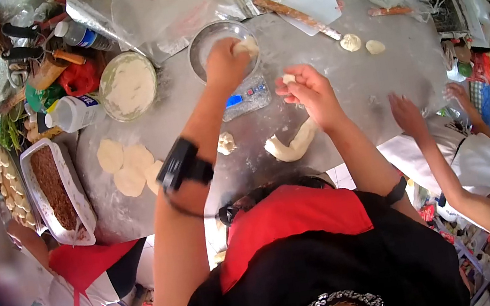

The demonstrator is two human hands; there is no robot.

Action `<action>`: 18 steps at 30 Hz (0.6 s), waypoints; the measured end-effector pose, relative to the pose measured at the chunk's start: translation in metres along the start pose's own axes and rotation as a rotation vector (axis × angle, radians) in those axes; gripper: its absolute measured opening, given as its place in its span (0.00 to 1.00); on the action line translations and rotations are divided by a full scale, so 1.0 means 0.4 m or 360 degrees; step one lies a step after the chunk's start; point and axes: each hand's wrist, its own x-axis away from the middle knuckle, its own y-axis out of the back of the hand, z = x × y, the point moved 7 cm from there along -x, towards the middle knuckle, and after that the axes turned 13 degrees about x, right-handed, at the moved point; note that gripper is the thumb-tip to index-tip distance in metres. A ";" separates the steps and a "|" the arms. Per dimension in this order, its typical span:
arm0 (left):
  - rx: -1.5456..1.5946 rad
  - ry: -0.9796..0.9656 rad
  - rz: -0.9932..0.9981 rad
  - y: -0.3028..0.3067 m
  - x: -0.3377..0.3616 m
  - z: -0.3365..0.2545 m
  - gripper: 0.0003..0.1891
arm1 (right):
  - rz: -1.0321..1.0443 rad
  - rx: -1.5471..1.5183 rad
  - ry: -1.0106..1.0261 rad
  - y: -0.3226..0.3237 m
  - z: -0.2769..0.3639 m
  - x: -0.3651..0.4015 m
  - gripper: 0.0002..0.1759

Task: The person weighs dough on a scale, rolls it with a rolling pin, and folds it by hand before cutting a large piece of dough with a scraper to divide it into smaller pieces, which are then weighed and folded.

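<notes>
My left hand reaches over a round metal bowl, its fingers closed on a piece of dough. The bowl rests on a digital scale with a blue display. To the right of the scale, my right hand pinches a small bit of dough between thumb and fingers. Below it on the table lies a curved strip of dough. A small dough lump sits left of this strip.
Flat dough rounds, a floury bowl and a tray of brown filling are at left. A rolling pin and two dough pieces lie upper right. Co-workers stand at both sides, one with a hand near the table.
</notes>
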 end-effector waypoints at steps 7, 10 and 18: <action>0.1227 0.0276 0.0053 0.003 0.190 -0.065 0.13 | 0.0084 0.0395 0.0164 -0.074 0.033 -0.055 0.11; 0.0803 0.0245 0.0190 0.010 0.182 -0.074 0.17 | 0.0064 0.0544 0.0230 -0.082 0.030 -0.039 0.13; 0.0252 -0.0114 -0.0102 0.119 0.046 0.035 0.24 | -0.0170 0.0286 0.0139 0.057 -0.030 0.046 0.14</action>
